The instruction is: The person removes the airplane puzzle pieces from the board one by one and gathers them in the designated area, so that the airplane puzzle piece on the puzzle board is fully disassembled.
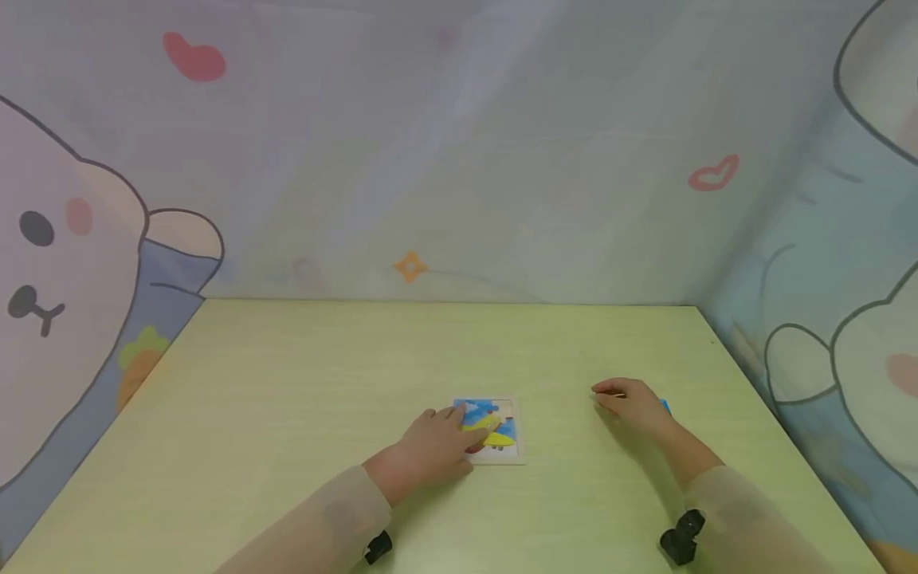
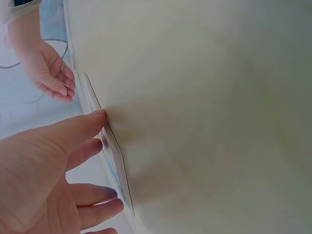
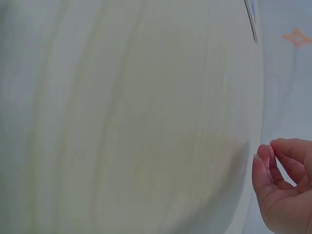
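Note:
A small square jigsaw puzzle [image 1: 520, 446] in a pale wooden frame lies on the table, with blue and yellow pieces in it and a bare patch near its upper right. My left hand [image 1: 437, 445] rests on its left side, fingers extended over the pieces. In the left wrist view the thumb [image 2: 92, 122] is at the frame's edge. To the right of the puzzle, my right hand [image 1: 634, 408] is raised over the table, thumb and fingertips together. It pinches a small thin piece, mostly hidden, whose pale edge shows in the left wrist view.
A blue piece [image 1: 665, 406] shows behind the right hand, mostly covered by it. The light yellow-green table [image 1: 301, 375] meets a printed cloth backdrop [image 1: 459, 159] at its back and sides. Black wrist-camera mounts [image 1: 681, 538] sit below the sleeves.

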`<state>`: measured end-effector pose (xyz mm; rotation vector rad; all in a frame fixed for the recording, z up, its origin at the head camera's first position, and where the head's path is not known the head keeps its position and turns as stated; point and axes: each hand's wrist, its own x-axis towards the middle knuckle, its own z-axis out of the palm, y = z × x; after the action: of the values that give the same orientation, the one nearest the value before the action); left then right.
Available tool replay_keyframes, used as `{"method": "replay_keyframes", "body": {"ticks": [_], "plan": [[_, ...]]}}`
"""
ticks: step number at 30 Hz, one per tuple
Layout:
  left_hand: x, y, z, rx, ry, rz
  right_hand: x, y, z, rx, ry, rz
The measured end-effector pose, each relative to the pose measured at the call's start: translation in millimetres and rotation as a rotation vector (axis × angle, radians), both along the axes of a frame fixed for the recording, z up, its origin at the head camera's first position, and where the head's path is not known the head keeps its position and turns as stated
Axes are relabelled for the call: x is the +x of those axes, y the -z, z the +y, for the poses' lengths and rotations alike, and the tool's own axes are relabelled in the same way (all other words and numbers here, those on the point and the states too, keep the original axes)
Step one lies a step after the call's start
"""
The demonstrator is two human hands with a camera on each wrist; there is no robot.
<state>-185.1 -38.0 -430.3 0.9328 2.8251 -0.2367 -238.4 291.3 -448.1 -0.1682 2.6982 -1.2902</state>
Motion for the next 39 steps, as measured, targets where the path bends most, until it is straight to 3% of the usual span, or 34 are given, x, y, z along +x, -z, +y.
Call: {"method": "replay_keyframes", "body": {"ticks": [11,22,30,39], "plan": [[-3.1,-2.0,-0.5,0.052,0.007,-0.032,-2.4,5.3,-54,-0.079,-0.107,-0.002],[-7.8,-0.4,-4.8,0.042,-0.003,-0.046,-2.8,5.3,-120,0.028,-0.166,-0.003],[-6.6,-2.2,-5.1,0.035,-0.017,-0.069,-3.2,5.4,-135,0.102,-0.194,-0.013],[-8.9,0.6,-4.7,0.022,0.023,-0.036,-3.4,3.6,-141,0.156,-0.204,0.017]]}}
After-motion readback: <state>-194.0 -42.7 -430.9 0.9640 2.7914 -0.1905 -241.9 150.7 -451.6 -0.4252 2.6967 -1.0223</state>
